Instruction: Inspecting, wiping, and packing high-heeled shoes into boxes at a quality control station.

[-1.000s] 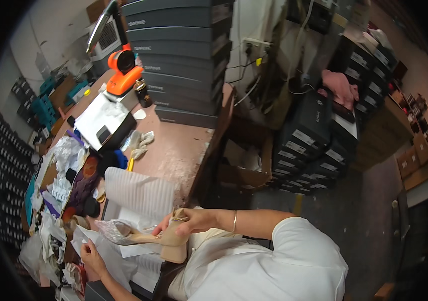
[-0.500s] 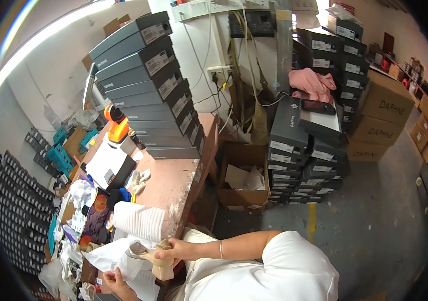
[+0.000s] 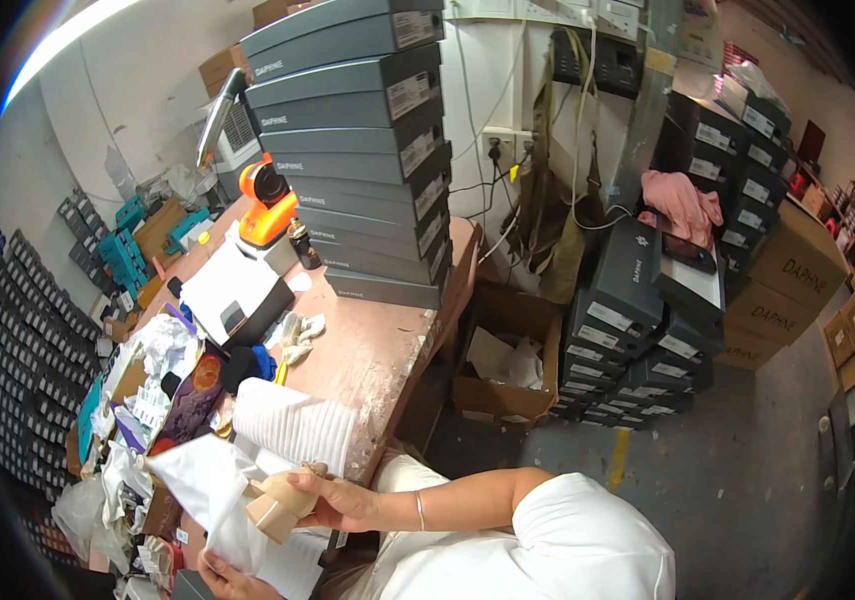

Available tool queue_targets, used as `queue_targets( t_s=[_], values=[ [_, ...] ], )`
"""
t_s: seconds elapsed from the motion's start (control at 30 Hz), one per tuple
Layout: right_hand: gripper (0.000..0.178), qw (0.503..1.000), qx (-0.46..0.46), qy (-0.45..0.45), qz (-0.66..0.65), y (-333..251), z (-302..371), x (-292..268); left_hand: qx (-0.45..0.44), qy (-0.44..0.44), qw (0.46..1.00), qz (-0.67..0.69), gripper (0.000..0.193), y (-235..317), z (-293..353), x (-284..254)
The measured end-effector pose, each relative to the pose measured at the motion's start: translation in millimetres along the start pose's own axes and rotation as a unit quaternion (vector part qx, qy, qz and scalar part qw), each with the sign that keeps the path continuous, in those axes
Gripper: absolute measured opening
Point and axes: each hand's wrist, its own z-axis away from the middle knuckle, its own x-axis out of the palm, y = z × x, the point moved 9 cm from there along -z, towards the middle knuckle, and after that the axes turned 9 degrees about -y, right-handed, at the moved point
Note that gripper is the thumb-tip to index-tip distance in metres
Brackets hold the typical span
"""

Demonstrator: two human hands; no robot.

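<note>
My right hand (image 3: 345, 502) is closed around a beige shoe (image 3: 285, 500) with a thick block heel, held tilted over the near end of the table. A sheet of thin white paper (image 3: 197, 484) stands raised just left of the shoe. At its lower edge my left hand (image 3: 232, 578) pinches the sheet between thumb and fingers. The shoe's front part is partly hidden by the paper and my fingers. Beyond it lies a pile of white ribbed sheets (image 3: 292, 422) on the table (image 3: 372, 345).
A tall stack of dark grey shoe boxes (image 3: 367, 150) stands at the table's far end, beside an orange tape dispenser (image 3: 267, 215). Left of the sheets is clutter with crumpled paper (image 3: 162, 355). An open carton (image 3: 502, 410) and more stacked boxes (image 3: 627, 290) stand on the floor to the right.
The shoe has turned in my right hand and come left against the paper. My left hand has gripped the sheet and lifted it. The whole view has shifted somewhat.
</note>
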Motion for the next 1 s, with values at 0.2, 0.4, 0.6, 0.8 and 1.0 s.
queue_targets(
  t_s=[0.2, 0.4, 0.6, 0.8, 1.0],
  values=[
    [0.063, 0.992, 0.121, -0.017, 0.03, -4.7, 0.9, -17.4, -0.05, -0.29, 0.896, -0.332, 0.031, -20.4, 6.1, 16.3],
    [0.065, 0.988, 0.154, -0.011, 0.015, 24.9, -31.7, -7.6, 0.057, -0.008, 0.971, -0.231, 0.018, 57.6, -26.3, 21.4],
    [0.065, 0.984, 0.033, 0.163, -0.064, -2.7, -42.5, -38.5, 0.032, -0.079, 0.958, -0.274, 0.017, 54.6, -60.5, 20.8],
    [0.068, 0.981, 0.109, 0.099, -0.129, 17.0, -33.7, -41.1, -0.033, -0.118, 0.979, -0.162, 0.012, 31.5, -53.5, 35.1],
    [0.064, 0.99, 0.079, 0.103, -0.056, 22.7, -44.4, -18.6, -0.037, -0.108, 0.991, -0.073, 0.012, 46.5, -32.0, 51.4]
  ],
)
